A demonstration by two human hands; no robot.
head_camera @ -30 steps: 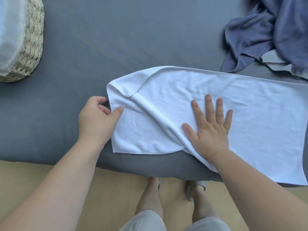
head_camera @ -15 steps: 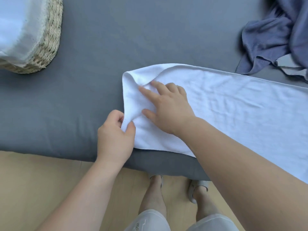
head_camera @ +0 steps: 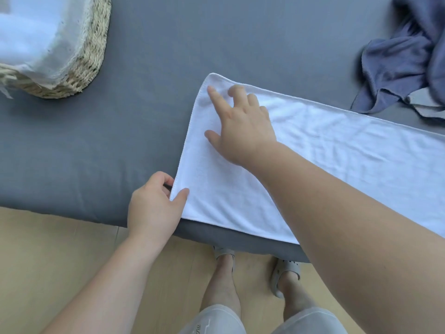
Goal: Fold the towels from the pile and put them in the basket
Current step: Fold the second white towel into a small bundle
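Observation:
A long white towel [head_camera: 337,150] lies spread on the grey bed, its near edge along the bed's front. My left hand [head_camera: 154,203] pinches the towel's near left corner between thumb and fingers. My right hand [head_camera: 240,124] lies on the towel's left end with fingers spread out straight, the fingertips reaching the far left corner. At the far left stands a woven basket [head_camera: 89,56] with a white cloth lining and white fabric inside. A pile of blue-grey towels [head_camera: 404,63] lies at the far right.
The grey bed surface [head_camera: 192,32] stretches between the basket and the pile. Its front edge drops to a light wooden floor [head_camera: 48,249], where my legs and grey slippers [head_camera: 286,273] show below the towel.
My right hand slid from the towel's middle to its left end and flattened the folded-over far left corner. My left hand kept its pinch on the near left corner. The view shifted left.

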